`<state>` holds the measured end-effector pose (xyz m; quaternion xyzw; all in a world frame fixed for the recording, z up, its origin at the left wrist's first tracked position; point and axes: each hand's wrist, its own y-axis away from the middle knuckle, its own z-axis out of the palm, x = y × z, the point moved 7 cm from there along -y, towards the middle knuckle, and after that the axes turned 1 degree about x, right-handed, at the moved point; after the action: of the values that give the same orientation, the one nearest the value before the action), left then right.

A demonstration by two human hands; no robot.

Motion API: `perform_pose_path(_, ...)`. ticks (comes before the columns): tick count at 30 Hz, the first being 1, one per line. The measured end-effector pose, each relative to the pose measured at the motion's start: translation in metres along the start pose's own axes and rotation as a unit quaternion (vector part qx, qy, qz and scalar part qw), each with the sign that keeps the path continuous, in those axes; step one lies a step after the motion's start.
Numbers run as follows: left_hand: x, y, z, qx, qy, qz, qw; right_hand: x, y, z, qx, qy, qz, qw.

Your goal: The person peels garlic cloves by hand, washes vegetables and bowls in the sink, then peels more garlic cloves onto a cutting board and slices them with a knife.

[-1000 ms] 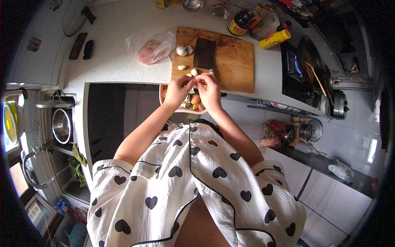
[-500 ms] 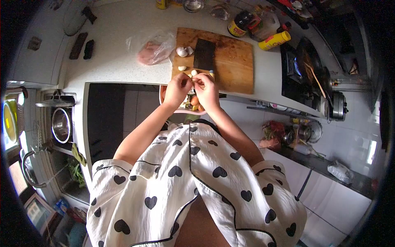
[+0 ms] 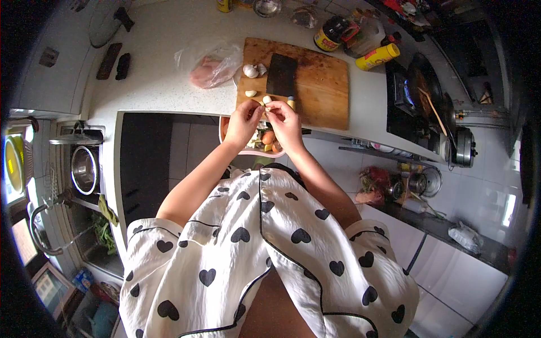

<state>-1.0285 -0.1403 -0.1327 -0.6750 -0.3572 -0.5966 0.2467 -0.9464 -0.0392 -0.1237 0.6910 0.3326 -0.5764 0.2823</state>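
My left hand (image 3: 244, 119) and my right hand (image 3: 284, 120) meet at the near edge of a wooden cutting board (image 3: 322, 84). Their fingertips are pinched on a small pale garlic clove (image 3: 262, 105), mostly covered by the fingers. Just beyond them a peeled clove (image 3: 267, 99) lies on the board, and a second clove (image 3: 251, 93) sits to its left. Further back rest a garlic bulb (image 3: 251, 71) and a cleaver with a dark blade (image 3: 281, 74), its handle end (image 3: 291, 102) beside my right fingers. Below my hands is a pink-rimmed bin (image 3: 258, 152) holding scraps and brown eggshells.
Raw meat in a clear plastic bag (image 3: 211, 72) lies left of the board. Sauce bottles (image 3: 329, 35) and a yellow canister (image 3: 377, 57) stand at the back right. To the right, a wok (image 3: 424, 90) sits on the stove; at left is a sink with a metal bowl (image 3: 84, 171).
My fingertips have shifted slightly, and a bit of pale clove now shows between them. The whole view has moved a little; the things on the board stay in place.
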Motion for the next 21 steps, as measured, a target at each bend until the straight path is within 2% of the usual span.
perform_pose_path(1,-0.002,0.000,0.000,0.005,0.008,-0.004,1.000,0.001,0.000,0.000,0.000,-0.010,0.007,1.000)
perform_pose_path(4,-0.013,-0.002,-0.002,0.019,-0.003,-0.004,1.000,0.007,-0.001,0.002,-0.003,-0.201,0.047,0.978)
perform_pose_path(7,-0.025,-0.005,-0.007,0.026,-0.073,0.019,0.997,0.014,0.004,0.000,-0.033,-0.253,0.172,0.952)
perform_pose_path(11,-0.026,-0.005,-0.009,0.025,-0.109,0.026,0.993,0.024,0.006,0.000,-0.043,-0.323,0.221,0.919)
perform_pose_path(14,-0.014,-0.003,-0.006,0.007,-0.079,0.031,0.996,0.018,0.007,-0.002,-0.036,-0.275,0.189,0.942)
perform_pose_path(17,-0.002,-0.002,-0.002,0.009,-0.048,0.054,0.997,0.011,0.007,-0.006,-0.006,-0.148,0.139,0.979)
perform_pose_path(21,0.021,0.001,-0.002,0.019,-0.059,0.107,0.992,0.003,0.003,-0.006,0.009,-0.084,0.064,0.994)
